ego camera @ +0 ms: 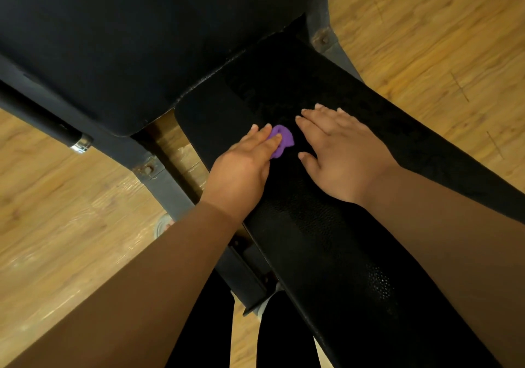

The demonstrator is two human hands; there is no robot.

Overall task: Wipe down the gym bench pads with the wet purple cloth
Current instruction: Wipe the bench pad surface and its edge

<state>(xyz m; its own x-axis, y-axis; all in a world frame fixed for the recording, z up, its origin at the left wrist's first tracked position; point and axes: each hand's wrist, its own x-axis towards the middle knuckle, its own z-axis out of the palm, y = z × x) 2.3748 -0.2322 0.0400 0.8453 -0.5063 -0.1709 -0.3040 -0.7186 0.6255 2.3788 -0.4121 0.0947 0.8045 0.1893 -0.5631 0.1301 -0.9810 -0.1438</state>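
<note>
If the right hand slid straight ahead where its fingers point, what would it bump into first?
Likely the big dark pad beyond the gap. The right hand lies flat on the long pad, missing the purple cloth.

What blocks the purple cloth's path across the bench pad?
Only the right hand, lying flat on the pad just right of the purple cloth under the left hand. Toward the pad's far end, nothing visible.

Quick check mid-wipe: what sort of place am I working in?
Most likely a gym or weight room: a long black padded bench, a dark bar with a chrome end beside it, and wood-look flooring all around.
</note>
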